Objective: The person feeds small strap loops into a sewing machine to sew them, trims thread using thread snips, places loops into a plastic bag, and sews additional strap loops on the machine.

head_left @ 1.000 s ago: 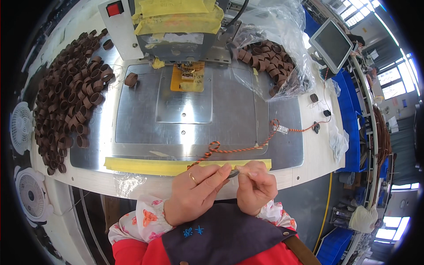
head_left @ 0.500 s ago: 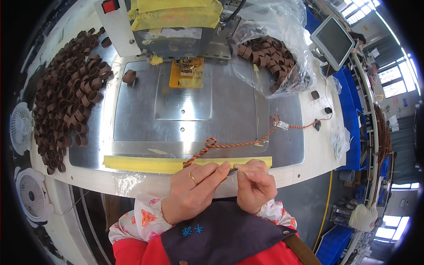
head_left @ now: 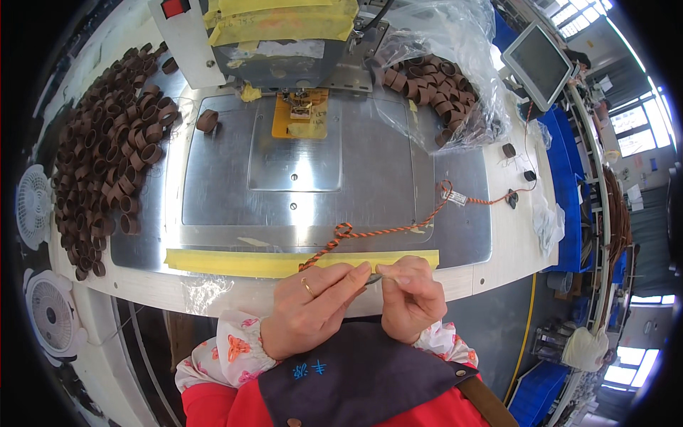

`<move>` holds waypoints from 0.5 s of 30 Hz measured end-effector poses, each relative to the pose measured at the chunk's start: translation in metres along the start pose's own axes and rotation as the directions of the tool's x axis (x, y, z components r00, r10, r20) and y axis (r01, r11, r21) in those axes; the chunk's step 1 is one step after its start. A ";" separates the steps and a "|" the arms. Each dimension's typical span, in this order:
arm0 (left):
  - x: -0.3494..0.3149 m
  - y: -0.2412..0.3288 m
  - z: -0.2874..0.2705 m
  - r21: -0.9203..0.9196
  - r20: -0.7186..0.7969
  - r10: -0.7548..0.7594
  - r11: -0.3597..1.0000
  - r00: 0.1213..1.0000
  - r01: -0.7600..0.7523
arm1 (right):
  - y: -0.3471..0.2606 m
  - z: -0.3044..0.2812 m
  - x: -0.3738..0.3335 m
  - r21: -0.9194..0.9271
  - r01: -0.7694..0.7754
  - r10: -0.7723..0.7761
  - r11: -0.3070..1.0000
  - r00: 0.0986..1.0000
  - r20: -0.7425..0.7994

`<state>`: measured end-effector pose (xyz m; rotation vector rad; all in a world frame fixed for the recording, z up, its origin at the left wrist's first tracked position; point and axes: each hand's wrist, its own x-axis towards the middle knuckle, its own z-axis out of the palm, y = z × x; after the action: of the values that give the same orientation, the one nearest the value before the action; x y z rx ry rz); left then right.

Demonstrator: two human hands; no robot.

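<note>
My left hand [head_left: 313,300] and my right hand [head_left: 410,299] meet just in front of the table edge, both closed. Between their fingertips shows a small dark piece [head_left: 373,278] with a narrow glint; most of it is covered by fingers, so its kind is unclear. My left thumb and forefinger pinch one side of it, my right ones the other. An orange-and-black twisted cord [head_left: 384,233] runs from the right, through loops, to behind my left hand, where its end is hidden. Beyond them stands a sewing machine [head_left: 277,64] with an orange plate [head_left: 302,129] under its needle area.
A large pile of brown loops [head_left: 114,142] covers the table's left side. One brown loop [head_left: 208,121] lies apart. More loops sit in a clear plastic bag [head_left: 491,107] at right, near a small screen [head_left: 538,65]. Yellow tape [head_left: 228,263] lines the front edge.
My hands stay nearly in place, with the dark piece between the fingertips tilted slightly. The view has shifted a little.
</note>
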<state>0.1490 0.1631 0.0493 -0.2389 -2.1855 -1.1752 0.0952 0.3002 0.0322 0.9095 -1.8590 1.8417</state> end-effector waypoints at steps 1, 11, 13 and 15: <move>0.000 0.000 0.000 -0.003 -0.007 0.002 1.000 1.000 -0.002 | 0.000 0.000 0.000 0.000 -0.001 0.001 1.000 1.000 0.000; 0.001 0.002 -0.002 0.033 0.010 -0.008 0.999 1.000 0.007 | 0.000 0.000 0.003 -0.090 0.056 -0.054 0.994 0.998 0.029; 0.001 0.002 -0.002 0.043 0.010 -0.010 0.999 1.000 0.010 | 0.000 0.000 0.004 -0.144 0.087 -0.081 0.986 0.996 0.048; 0.001 0.002 -0.001 0.050 0.009 -0.009 0.999 1.000 0.009 | 0.001 0.001 0.004 -0.164 0.125 -0.119 0.979 0.992 0.041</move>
<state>0.1499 0.1632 0.0520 -0.2139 -2.2234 -1.1244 0.0919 0.2982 0.0340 0.9746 -1.8976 1.5831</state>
